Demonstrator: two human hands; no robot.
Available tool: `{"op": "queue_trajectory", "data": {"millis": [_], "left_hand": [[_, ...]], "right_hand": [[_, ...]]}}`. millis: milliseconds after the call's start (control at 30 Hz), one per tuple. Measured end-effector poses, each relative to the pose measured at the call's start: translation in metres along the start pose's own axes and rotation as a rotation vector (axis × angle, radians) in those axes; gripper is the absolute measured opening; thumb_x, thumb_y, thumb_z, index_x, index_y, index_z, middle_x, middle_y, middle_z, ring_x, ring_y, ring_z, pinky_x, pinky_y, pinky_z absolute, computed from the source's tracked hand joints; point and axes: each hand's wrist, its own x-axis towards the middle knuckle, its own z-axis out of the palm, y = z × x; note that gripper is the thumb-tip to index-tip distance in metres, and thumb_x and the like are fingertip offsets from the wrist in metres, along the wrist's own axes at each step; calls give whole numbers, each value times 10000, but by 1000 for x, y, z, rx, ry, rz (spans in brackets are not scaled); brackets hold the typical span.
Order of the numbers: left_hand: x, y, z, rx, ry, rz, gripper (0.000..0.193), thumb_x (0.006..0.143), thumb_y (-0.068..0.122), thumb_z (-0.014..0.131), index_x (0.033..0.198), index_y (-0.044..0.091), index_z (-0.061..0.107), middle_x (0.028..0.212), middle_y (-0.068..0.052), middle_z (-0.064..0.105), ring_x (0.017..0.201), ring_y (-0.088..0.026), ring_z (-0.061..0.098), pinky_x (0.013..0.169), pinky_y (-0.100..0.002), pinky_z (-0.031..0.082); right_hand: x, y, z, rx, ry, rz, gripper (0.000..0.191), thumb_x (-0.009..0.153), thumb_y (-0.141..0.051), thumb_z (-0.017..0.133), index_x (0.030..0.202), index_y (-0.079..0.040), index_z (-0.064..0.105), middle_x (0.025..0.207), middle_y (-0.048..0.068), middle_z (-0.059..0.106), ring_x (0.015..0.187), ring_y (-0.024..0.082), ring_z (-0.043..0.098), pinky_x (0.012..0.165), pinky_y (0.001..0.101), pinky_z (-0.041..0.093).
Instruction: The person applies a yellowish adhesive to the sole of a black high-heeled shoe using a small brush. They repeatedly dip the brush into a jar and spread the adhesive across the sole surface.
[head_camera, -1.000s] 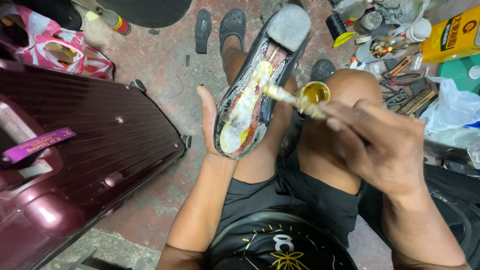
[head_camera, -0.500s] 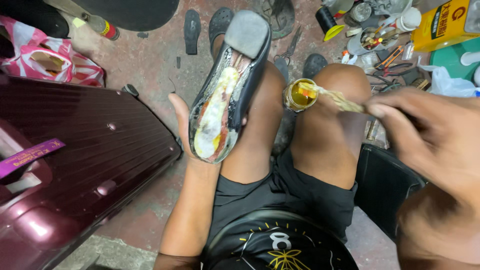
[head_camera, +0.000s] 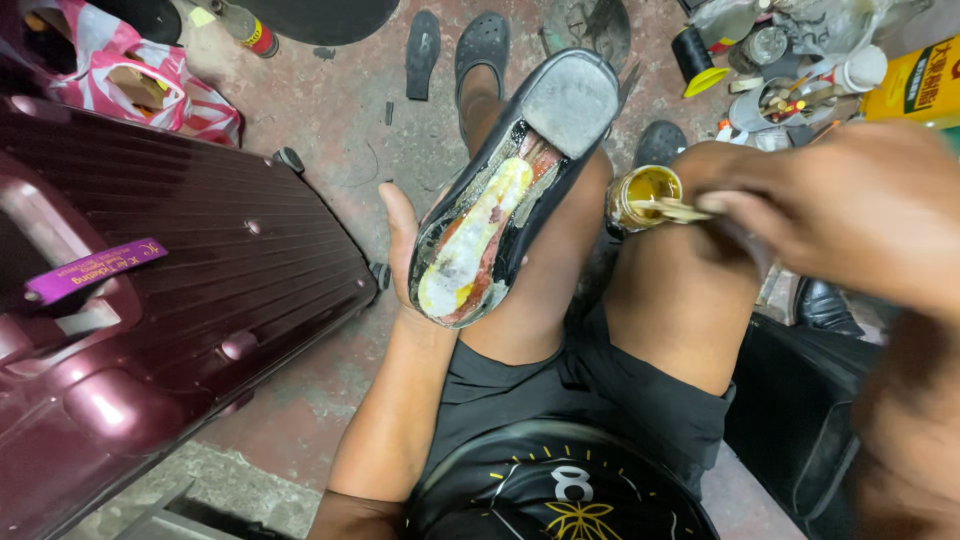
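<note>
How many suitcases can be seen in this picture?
1. The dark red suitcase lies on the floor beside the left hand. Others may be hidden outside the view.

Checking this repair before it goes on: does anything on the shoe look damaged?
Yes. The black shoe in the left hand has its front sole missing, baring a yellowish, reddish underside; only the grey heel piece remains.

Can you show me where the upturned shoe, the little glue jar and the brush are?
shoe (head_camera: 520, 190): head view, on its glue-smeared sole.
glue jar (head_camera: 643, 192): head view, on its open mouth.
brush (head_camera: 672, 209): head view, on the bristle end over the jar.
</note>
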Motion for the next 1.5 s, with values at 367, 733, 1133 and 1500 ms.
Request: {"op": "queue_trajectory", "data": {"millis": [367, 733, 1133, 1500], "left_hand": [[16, -7, 12, 68, 107, 29, 1013, 1019, 760, 417, 1480, -141, 442, 1373, -278, 622, 1156, -364, 693, 982, -508, 584], [13, -18, 8, 222, 121, 97, 896, 1047, 709, 409, 1406, -103, 531, 1397, -243, 629, 1266, -294, 637, 1157, -406, 483], [13, -15, 0, 176, 148, 113, 908, 1063, 703, 397, 1427, -119, 524, 1391, -253, 623, 1218, -282, 655, 1094, -375, 520], [15, -17, 6, 128, 187, 128, 923, 1026, 700, 421, 1446, -119, 486, 1387, -249, 615, 1221, -288, 655, 1084, -375, 525]], "right_hand": [[-94, 49, 107, 1370, 543, 92, 262, 948, -202, 614, 1082, -40, 770, 789, 38, 704, 600, 124, 653, 559, 276, 496], [-67, -66, -9, 818, 737, -100, 250, 910, 4, 708, 1157, -17, 736, 785, 86, 651, 592, 119, 594, 540, 240, 425], [-57, -73, -16, 726, 575, -374, 245, 802, -92, 701, 1039, -76, 764, 756, 21, 680, 625, 177, 677, 565, 318, 514], [-64, -87, -5, 806, 601, -89, 226, 808, -34, 726, 1026, -84, 760, 801, 77, 733, 619, 203, 704, 565, 301, 519]]}}
